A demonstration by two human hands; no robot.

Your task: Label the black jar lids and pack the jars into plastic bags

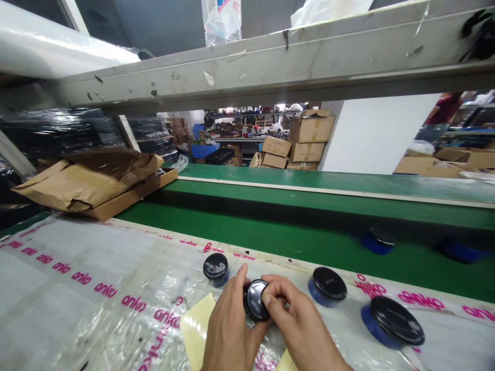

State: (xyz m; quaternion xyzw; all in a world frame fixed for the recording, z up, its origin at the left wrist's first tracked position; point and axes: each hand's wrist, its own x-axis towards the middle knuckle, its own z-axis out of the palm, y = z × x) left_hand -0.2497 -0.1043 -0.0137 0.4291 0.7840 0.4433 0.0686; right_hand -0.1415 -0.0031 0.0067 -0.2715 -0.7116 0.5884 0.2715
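Clamping round, glossy-black, plastic-looking container (257,300) between left hand (232,322) and right hand (299,322); liable to slip through uneven rim pressure.

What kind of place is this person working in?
Probably a small factory or packing workshop: there's a long green workbench or conveyor, stacked cardboard boxes behind it, and several round black-lidded containers near the person's hands.

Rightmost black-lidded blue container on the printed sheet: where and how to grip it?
I'd grip the black lid by its rim, thumb and fingers on opposite sides, right hand coming from above. The container is round, squat and lid up; the neighbouring container to its left stands clear of it.
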